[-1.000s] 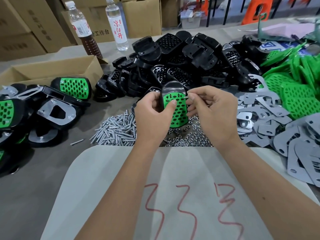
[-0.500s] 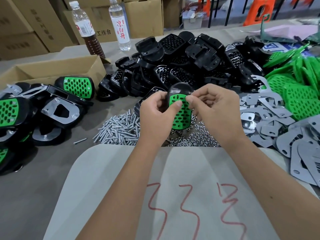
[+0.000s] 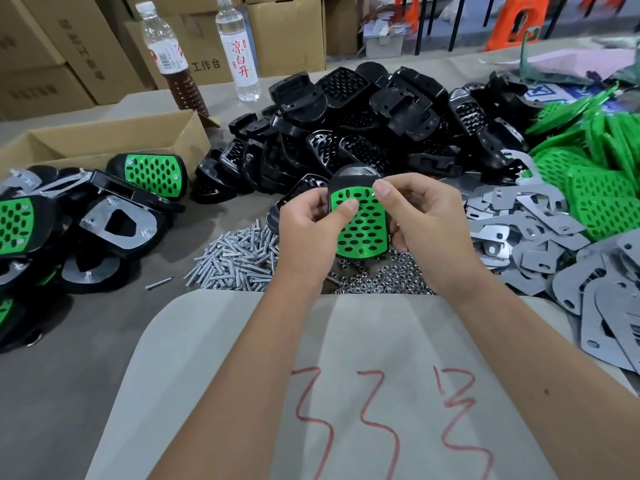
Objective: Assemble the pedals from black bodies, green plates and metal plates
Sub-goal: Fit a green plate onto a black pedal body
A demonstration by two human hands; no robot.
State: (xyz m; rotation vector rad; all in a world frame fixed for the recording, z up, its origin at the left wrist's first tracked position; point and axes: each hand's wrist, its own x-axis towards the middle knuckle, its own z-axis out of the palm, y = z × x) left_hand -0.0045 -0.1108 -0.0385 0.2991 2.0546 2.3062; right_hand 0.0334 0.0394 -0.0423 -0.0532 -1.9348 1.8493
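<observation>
The pedal (image 3: 360, 220) is held above the nuts (image 3: 384, 282), long axis running away from the person, green face up, rounded black end far. Bodies (image 3: 363, 133) crowd behind, metal plates (image 3: 519, 230) right, screws (image 3: 235, 261) left. The left hand (image 3: 308, 233) grips its left edge, thumb on the green plate; the right hand (image 3: 422, 223) pinches its upper right corner.

A big work room with boxes at the back.

Brown cardboard boxes (image 3: 284, 32) stand in stacks behind the grey surface (image 3: 52, 393). Two bottles (image 3: 242, 53) stand near them. Orange stools (image 3: 516, 22) and dark metal legs (image 3: 453, 19) are far off.
</observation>
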